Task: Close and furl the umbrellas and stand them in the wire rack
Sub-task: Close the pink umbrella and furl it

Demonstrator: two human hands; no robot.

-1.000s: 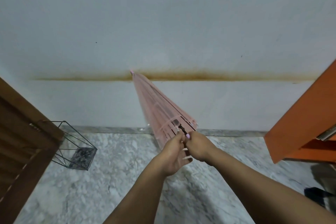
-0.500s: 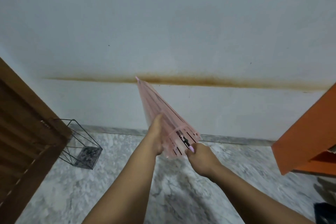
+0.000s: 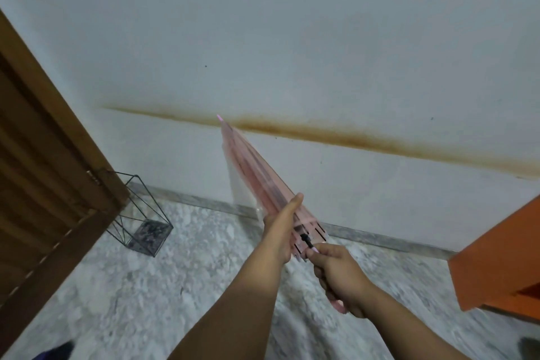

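A closed pink translucent umbrella (image 3: 251,166) points up and away toward the wall, its tip near the brown stain. My left hand (image 3: 279,231) wraps around the lower part of the folded canopy, thumb stretched along it. My right hand (image 3: 339,275) grips the pink handle just below the canopy's open end. The black wire rack (image 3: 140,213) stands on the marble floor at the left, beside the wooden door, with nothing visible in it.
A brown louvred wooden door (image 3: 43,172) fills the left side. An orange cabinet (image 3: 502,260) juts in at the right. The white wall (image 3: 292,38) with a brown stain line is straight ahead. Dark objects sit at the bottom left and bottom right edges.
My left hand has slid from the canopy's rim up onto its side and now clasps the folds. The canopy looks narrower. The view has shifted right and tilted.
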